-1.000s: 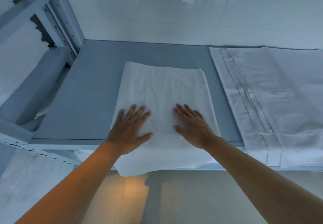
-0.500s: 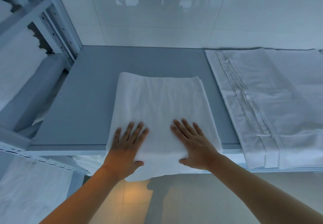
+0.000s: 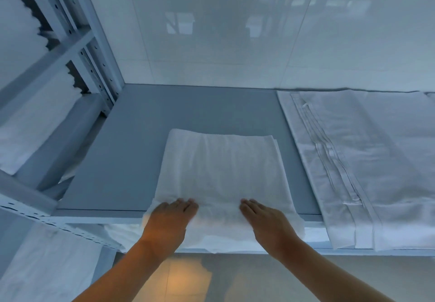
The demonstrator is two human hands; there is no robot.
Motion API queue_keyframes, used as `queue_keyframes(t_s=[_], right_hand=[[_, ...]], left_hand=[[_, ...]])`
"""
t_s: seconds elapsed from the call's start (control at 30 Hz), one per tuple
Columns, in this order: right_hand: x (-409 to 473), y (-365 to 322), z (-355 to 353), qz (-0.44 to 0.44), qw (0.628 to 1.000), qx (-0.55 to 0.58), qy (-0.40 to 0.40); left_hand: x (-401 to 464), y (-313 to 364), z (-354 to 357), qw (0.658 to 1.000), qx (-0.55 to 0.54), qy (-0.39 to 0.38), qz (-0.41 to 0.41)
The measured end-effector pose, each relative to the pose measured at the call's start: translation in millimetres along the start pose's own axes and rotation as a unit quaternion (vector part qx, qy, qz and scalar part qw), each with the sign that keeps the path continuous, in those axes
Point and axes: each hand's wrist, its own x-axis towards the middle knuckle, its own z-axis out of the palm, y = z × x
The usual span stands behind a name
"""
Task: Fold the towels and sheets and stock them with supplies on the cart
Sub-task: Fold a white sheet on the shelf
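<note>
A folded white towel (image 3: 220, 172) lies flat on the grey shelf (image 3: 122, 155), its near edge hanging a little over the shelf's front lip at about 6 o'clock of the shelf. Both hands rest on that near edge, palms down. The left hand (image 3: 170, 217) sits at the towel's 7 o'clock, fingers straight and held together, pressing flat on the cloth and curled round nothing. The right hand (image 3: 263, 219) sits at the towel's 5 o'clock, fingers likewise straight and close together, flat on the fabric. The two hands are apart, with a bare strip of towel between them.

At 3 o'clock of the towel, just beside it but not touching, a folded white sheet (image 3: 367, 165) with stitched pleat lines lies on the same shelf, its near end also overhanging the front lip. At 12 o'clock, glossy white wall tiles (image 3: 223, 42) rise behind the shelf. At 9 to 10 o'clock stands a pale metal rack upright (image 3: 94, 49) with holes, and beyond it more white linens (image 3: 26, 127) lie on a neighbouring shelf.
</note>
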Motion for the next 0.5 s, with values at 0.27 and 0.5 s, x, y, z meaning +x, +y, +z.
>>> queue_keyframes(t_s=[0.27, 0.5], right_hand=[[119.7, 34.1, -169.3, 0.069, 0.989, -0.058, 0.118], [152.9, 56.5, -266.2, 0.030, 0.917, -0.082, 0.390]], left_hand=[[70.0, -47.7, -179.6, 0.975, -0.003, 0.208, -0.077], [91.6, -62.9, -263.1, 0.855, 0.064, 0.511, -0.063]])
